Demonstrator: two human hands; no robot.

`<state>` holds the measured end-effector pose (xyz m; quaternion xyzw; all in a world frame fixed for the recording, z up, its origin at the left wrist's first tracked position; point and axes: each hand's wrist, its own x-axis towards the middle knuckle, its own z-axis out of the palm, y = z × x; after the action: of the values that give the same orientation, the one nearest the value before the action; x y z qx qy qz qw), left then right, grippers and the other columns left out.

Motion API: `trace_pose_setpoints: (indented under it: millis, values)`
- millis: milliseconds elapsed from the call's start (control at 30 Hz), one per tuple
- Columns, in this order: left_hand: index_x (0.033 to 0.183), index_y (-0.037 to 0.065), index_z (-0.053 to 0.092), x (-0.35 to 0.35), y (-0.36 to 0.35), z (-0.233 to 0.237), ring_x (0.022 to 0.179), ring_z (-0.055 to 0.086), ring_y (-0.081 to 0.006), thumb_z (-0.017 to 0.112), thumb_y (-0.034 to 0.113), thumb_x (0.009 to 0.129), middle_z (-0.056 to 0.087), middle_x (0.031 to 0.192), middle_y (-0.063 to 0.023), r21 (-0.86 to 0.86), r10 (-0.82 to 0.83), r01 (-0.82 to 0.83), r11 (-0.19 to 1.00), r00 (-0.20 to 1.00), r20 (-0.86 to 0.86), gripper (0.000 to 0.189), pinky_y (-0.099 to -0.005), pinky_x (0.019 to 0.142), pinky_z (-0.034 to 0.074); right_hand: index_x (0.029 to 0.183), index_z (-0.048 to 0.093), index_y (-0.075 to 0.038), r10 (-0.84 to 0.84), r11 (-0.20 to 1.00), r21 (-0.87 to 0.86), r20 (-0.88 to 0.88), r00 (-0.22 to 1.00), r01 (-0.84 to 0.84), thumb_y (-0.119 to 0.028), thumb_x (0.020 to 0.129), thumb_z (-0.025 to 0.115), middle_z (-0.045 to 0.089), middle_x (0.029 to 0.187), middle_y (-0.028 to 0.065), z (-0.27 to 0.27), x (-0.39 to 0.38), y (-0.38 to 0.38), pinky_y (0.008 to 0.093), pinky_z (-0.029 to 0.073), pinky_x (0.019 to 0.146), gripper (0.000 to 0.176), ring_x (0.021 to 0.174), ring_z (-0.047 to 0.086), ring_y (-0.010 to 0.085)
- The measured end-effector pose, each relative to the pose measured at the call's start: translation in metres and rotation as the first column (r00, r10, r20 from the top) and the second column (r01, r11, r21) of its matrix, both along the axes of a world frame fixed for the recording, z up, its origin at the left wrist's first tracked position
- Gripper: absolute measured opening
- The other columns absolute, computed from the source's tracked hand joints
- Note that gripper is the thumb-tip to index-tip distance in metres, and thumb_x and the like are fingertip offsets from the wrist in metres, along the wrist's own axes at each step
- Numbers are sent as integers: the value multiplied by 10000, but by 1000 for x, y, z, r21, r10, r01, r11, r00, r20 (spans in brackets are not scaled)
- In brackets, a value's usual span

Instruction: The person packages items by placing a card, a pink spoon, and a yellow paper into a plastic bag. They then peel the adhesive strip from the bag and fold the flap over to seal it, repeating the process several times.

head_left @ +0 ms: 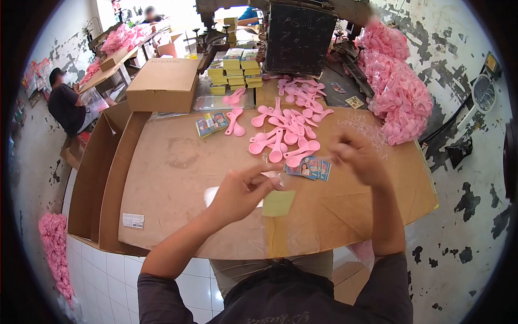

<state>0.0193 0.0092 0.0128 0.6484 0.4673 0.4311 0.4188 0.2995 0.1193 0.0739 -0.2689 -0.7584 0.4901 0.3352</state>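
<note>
My left hand (244, 190) is over the front middle of the cardboard-covered table, thumb and forefinger closed on a shiny clear plastic bag (273, 175). A yellow-green card (279, 204) shows just below those fingertips. Under the hand lies a white sheet or stack (212, 195), mostly covered. My right hand (353, 154) is smeared by motion, raised to the right of the printed blue cards (312, 168); what its fingers hold does not show. Pink measuring spoons (288, 129) lie in a loose pile beyond both hands, one overlapping the blue cards.
Another stack of cards (211, 125) lies left of the spoons. Behind are a closed cardboard box (163, 78), piled card bundles (233, 67) and a black machine (298, 38). Bagged pink spoons (396, 86) are heaped at right. A person (67, 102) sits at far left.
</note>
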Motion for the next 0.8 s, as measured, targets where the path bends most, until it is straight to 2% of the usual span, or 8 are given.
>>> trace_pose_setpoints:
  millis: [133,167,200,267,367,467,567,800]
  values:
    - [1376,-11,598,-9,10,-12,910,715,-107,617,142,1051,776,1028,-120,-113,6,26,993,963,269,360,-265,848,553,1095,572,-31,81,903,-398,-213,974,-162,-95,1000,558,622,923,86,-27,119,78,328,492,774,116,852,613,185]
    - [1382,-16,590,-9,10,-12,909,715,-108,617,135,1049,776,1029,-122,-135,15,32,990,943,332,367,-264,852,552,1164,572,-26,-206,975,-59,137,969,215,-76,979,567,639,982,116,-46,138,100,360,489,831,191,908,619,236]
    - [1387,-18,583,-8,9,-14,907,715,-106,618,130,1048,775,1032,-123,-113,19,20,993,942,335,371,-263,847,554,1232,572,-20,-664,713,637,477,575,294,-56,959,577,656,1042,145,-75,156,116,392,486,887,275,964,625,288]
    - [1395,-21,570,-6,9,-15,903,715,-103,620,120,1045,774,1037,-124,-64,27,-6,998,942,334,381,-262,837,557,1368,571,-10,-939,297,954,285,194,32,-17,918,597,689,1161,205,-99,166,113,456,479,1000,451,1075,638,390]
    - [1400,-13,569,-3,8,-12,895,696,-78,620,95,1041,776,991,-95,-74,53,-29,997,939,340,378,-244,827,545,1333,598,-19,-908,223,956,133,397,191,4,882,609,691,1174,184,-67,131,85,440,473,1002,451,1094,630,376]
    - [1390,-26,569,-7,10,-16,924,700,-81,637,103,1034,779,1004,-105,-121,77,-44,992,954,291,384,-242,837,548,1359,610,-71,-696,486,797,104,711,359,26,887,586,678,1193,125,-53,73,58,399,477,964,482,1113,634,276]
    - [1381,-33,572,0,6,-16,932,699,-81,654,119,1028,780,1005,-113,-41,92,-83,996,934,346,392,-245,827,554,1294,641,-50,-177,965,235,238,955,120,-129,944,691,691,1108,55,-41,1,4,336,507,871,362,988,643,162]
    - [1371,-44,572,-2,1,-20,981,712,-124,664,136,1025,766,1059,-130,-12,93,-95,995,924,370,401,-280,845,577,1263,638,-16,205,973,-103,-32,978,-208,-96,959,727,668,1020,32,-66,-58,-28,272,523,816,327,939,637,92]
